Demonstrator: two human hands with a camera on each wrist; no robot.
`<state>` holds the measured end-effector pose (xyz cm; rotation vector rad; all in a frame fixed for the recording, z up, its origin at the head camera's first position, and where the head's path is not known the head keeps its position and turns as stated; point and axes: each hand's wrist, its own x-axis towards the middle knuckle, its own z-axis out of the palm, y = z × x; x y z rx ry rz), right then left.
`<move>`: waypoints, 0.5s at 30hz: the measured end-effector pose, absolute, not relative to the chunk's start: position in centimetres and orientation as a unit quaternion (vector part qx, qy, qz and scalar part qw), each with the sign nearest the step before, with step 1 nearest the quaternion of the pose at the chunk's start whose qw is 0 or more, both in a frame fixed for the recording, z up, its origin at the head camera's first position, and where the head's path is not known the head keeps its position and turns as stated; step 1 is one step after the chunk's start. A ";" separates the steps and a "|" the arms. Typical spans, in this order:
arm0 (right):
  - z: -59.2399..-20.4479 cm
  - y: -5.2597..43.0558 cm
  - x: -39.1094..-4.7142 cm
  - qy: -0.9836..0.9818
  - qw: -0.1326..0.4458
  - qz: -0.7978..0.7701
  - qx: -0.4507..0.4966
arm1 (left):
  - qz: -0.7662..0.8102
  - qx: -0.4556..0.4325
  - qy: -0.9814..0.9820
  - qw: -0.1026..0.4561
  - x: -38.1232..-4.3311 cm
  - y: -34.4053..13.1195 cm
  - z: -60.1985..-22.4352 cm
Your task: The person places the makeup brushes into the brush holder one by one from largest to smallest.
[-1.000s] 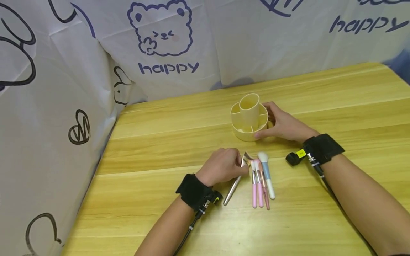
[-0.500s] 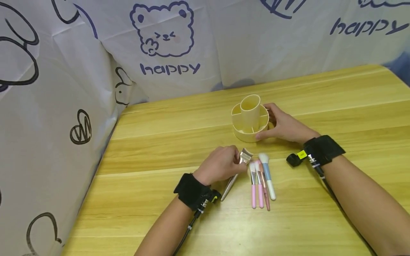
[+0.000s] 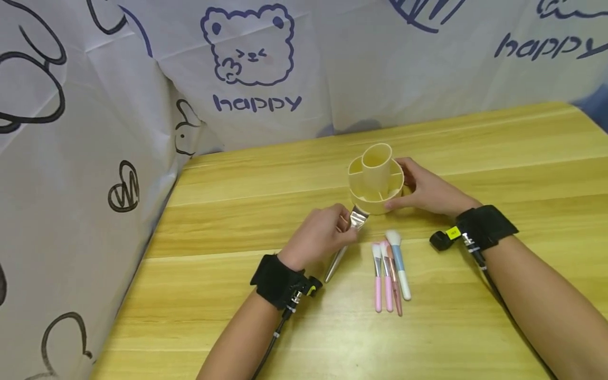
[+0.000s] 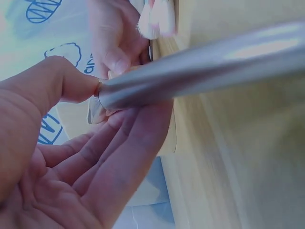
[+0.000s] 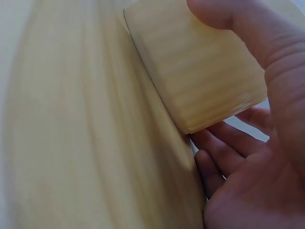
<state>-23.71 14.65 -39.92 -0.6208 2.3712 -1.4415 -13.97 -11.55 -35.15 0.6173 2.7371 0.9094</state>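
Wood grain runs right across the surface [image 3: 361,343], does it?

Yes, yellow and striped from side to side, with a soft shine near the front. Two forearms [image 3: 237,338] [image 3: 546,295] reach in over it, each with a black wrist strap [image 3: 277,281] [image 3: 486,226].

And past those?

Four brushes side by side, heads pointing away: two pink-handled brushes [image 3: 378,293] [image 3: 389,295], a rose-brown brush [image 3: 395,287], and a blue-and-white brush [image 3: 398,261] with the fullest head.

What about the left hand [image 3: 318,235]?

Just left of them and a little farther off. Its grip pinches a silver brush [image 3: 336,264] between thumb and fingers, close to the head. That head points at the cream holder [image 3: 372,207]; whether they touch, I can't tell.

Where is the holder?

Upright on the surface, beyond the four brushes: a round tub with dividers and a tall tube [image 3: 377,179] rising inside. The right hand [image 3: 427,190] has its grip curved round the right side, thumb in front.

And the room?

Creased white cloth [image 3: 389,68] hangs behind the far edge and down the left, with line drawings, among them a bear [image 3: 253,55] above the word "happy".
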 end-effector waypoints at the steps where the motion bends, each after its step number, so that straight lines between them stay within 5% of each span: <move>1: -39.9 14.7 -23.7 0.823 0.149 -0.503 -0.218 | 0.309 0.208 0.923 0.095 -14.0 -11.6 -35.1; 15: -40.0 14.8 -23.7 0.821 0.153 -0.502 -0.225 | 0.320 0.199 0.925 0.053 -14.3 -11.9 -34.7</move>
